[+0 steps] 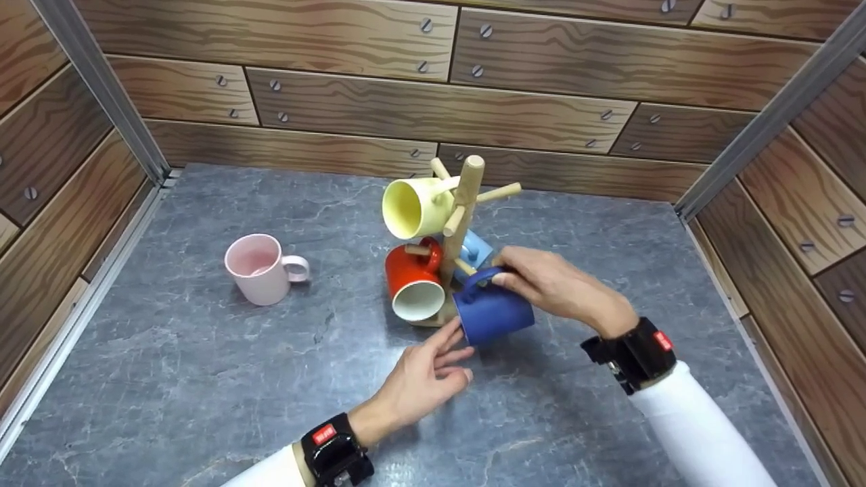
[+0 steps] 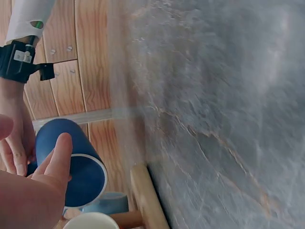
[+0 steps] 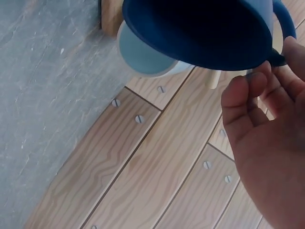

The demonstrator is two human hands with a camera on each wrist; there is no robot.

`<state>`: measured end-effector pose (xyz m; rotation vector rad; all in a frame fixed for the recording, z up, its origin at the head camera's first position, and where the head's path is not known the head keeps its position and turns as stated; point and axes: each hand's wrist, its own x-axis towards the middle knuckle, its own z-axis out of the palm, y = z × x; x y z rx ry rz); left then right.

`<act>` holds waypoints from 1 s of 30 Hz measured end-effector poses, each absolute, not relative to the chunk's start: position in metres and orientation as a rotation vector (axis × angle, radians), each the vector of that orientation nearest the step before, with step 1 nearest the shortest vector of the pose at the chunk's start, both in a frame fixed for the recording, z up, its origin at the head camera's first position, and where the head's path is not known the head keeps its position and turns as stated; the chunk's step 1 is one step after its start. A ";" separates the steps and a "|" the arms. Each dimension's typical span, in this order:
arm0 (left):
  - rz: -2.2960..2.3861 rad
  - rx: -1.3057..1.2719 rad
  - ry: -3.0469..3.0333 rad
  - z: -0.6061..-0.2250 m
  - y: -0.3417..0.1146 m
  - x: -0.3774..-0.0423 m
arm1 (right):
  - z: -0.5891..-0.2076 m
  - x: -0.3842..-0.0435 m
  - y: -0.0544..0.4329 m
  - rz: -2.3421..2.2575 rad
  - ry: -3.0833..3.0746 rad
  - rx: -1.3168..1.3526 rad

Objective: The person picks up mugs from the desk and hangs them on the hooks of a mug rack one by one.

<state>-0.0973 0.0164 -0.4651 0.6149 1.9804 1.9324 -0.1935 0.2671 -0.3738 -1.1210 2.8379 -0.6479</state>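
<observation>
A dark blue mug (image 1: 494,314) is tipped on its side against the foot of a wooden mug tree (image 1: 467,203). My right hand (image 1: 506,272) pinches its handle next to a lower peg; whether the handle is over the peg is hidden. My left hand (image 1: 452,352) lies below it with straight fingers, and the fingertips touch the mug near its rim. The left wrist view shows that finger (image 2: 59,157) on the dark blue mug (image 2: 71,162). In the right wrist view the dark blue mug (image 3: 200,28) fills the top, with my fingers (image 3: 257,90) at its handle.
On the tree hang a yellow mug (image 1: 413,206), a red mug (image 1: 413,281) and a light blue mug (image 1: 475,251). A pink mug (image 1: 258,267) stands upright on the grey stone-look table (image 1: 203,379) to the left. Wood-patterned walls close in the back and both sides.
</observation>
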 end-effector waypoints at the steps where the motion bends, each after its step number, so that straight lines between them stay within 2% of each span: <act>1: 1.943 0.606 1.962 -0.465 0.017 -0.097 | -0.373 -0.196 0.266 -0.647 2.834 -1.108; 14: 2.106 0.461 1.804 -0.465 0.024 -0.105 | -0.361 -0.226 0.250 -0.568 2.737 -0.993; 30: 2.091 0.400 1.857 -0.472 0.023 -0.115 | -0.358 -0.238 0.231 -0.399 2.729 -0.885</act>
